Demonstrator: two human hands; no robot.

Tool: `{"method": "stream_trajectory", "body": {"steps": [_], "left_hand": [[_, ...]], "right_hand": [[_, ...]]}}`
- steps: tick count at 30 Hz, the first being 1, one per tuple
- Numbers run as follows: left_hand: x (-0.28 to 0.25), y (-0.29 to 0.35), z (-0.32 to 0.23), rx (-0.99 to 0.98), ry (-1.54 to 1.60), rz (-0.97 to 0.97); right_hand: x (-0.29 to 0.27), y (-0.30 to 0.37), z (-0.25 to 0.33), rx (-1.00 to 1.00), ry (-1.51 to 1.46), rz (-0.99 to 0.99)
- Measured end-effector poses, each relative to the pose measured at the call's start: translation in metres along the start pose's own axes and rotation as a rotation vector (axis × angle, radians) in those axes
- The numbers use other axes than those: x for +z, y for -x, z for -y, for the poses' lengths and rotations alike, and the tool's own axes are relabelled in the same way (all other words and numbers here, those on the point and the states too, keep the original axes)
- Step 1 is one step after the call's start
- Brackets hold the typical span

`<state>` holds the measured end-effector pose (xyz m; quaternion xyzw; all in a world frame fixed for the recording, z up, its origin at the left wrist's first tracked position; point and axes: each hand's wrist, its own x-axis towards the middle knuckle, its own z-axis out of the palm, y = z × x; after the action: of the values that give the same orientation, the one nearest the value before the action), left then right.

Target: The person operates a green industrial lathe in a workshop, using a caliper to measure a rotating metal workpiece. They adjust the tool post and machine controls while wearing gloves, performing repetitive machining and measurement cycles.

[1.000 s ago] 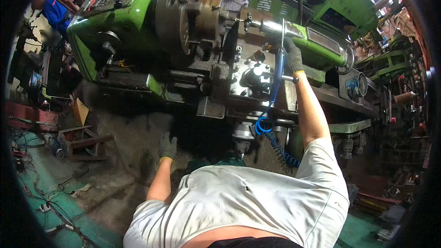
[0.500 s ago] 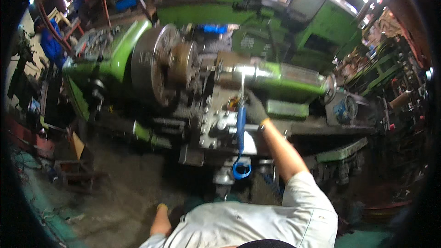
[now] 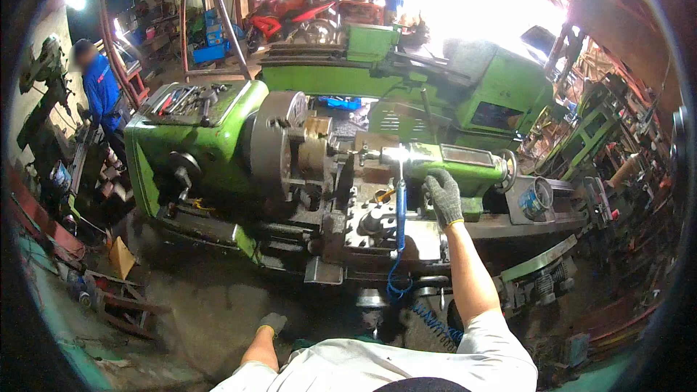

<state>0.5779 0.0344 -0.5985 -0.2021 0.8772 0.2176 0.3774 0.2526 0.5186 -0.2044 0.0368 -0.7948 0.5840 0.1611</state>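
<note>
My right hand (image 3: 443,197), in a grey knit glove, is at the near side of the green tailstock (image 3: 465,167) of a large lathe. Its fingers are loosely bent and apart, and nothing shows in them. Left of it, a blue air blow gun (image 3: 401,214) with a thin metal nozzle hangs upright against the shiny tailstock quill (image 3: 396,154), its blue hose trailing down. Below the gun lies the carriage (image 3: 363,229) with its bolts. My left hand (image 3: 272,321), also gloved, hangs low by my body, away from the machine; its fingers are too small to make out.
The big chuck (image 3: 272,149) holds a brownish round workpiece (image 3: 314,145). Hand tools (image 3: 185,101) lie on the green headstock. A bucket (image 3: 536,196) stands at the bed's right end. Behind is a second green machine (image 3: 312,81). A person in blue (image 3: 102,87) stands far left.
My right hand has moved from just behind the blow gun to the right, over to the tailstock. The blow gun stays against the quill. The view has tilted up, showing more background.
</note>
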Motion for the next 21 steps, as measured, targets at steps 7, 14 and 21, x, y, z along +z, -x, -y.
{"method": "stream_trajectory", "body": {"steps": [7, 14, 21], "left_hand": [[0.022, -0.007, 0.070, 0.097, -0.020, -0.002], [0.028, -0.011, 0.142, -0.030, 0.027, -0.032], [0.006, -0.021, 0.144, 0.362, -0.424, -0.010]], "right_hand": [[0.034, 0.041, 0.013, -0.104, 0.617, -0.206], [0.051, 0.031, 0.070, 0.148, 1.152, 0.076], [0.048, 0.029, 0.074, 0.287, 0.994, 0.072]]}}
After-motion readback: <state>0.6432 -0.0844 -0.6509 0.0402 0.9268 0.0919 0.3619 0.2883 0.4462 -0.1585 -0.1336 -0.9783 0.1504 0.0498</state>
